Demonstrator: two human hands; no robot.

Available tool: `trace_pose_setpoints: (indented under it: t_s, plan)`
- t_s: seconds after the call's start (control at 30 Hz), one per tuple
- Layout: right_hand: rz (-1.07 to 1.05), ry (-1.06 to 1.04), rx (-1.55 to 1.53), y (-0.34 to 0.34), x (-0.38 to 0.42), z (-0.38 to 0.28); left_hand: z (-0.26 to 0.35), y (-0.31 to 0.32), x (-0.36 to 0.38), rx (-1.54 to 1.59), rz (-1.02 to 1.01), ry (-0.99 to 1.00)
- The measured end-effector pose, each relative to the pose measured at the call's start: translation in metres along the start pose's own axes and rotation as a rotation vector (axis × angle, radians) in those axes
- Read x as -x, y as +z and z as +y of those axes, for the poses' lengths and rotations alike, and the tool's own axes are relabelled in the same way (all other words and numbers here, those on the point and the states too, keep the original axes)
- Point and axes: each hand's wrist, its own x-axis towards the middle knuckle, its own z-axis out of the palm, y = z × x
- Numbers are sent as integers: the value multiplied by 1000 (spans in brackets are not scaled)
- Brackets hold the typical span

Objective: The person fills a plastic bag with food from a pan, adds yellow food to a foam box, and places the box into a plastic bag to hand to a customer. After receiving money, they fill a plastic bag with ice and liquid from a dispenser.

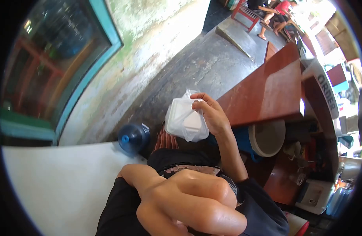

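Observation:
My right hand is stretched out ahead, its thumb and fingers pinched on the top of a thin, translucent plastic bag. A white takeaway food box sits inside the bag, which hangs below and to the left of the fingers. Close to the camera, my left hand looms large, its fingers bent and curled inward. Its fingertips are mostly hidden, and I cannot make out whether anything is in them.
On the right stands a brown wooden counter with an "ORDER" sign. Beneath it is a white bucket. A blue water jug stands by the white surface on the left. Seated people are at the back.

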Motion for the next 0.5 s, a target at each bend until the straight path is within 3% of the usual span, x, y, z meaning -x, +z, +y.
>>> trace_pose_setpoints:
  t_s: [0.07,0.2,0.27,0.3,0.33,0.4,0.5]
  plan:
    - [42,-13,-20,1,-32,-12,-12,-38,-37,4,-318,-237]
    - [169,-38,-8,-4,-88,-35,-58,-76,-94,39,-412,-298]
    - [227,-72,-57,-7,-107,-52,-87,-90,-103,104,-306,-199]
    - [258,-121,-1,-14,-119,-56,-97,-102,-122,126,-441,-272]
    - [285,-158,56,-17,-129,-58,-107,-105,-128,150,-441,-282]
    - [308,-159,-16,-23,-152,-73,-127,-110,-135,138,-226,-323]
    - [340,-151,-104,-32,-184,-105,-170,-132,-151,154,-284,-358]
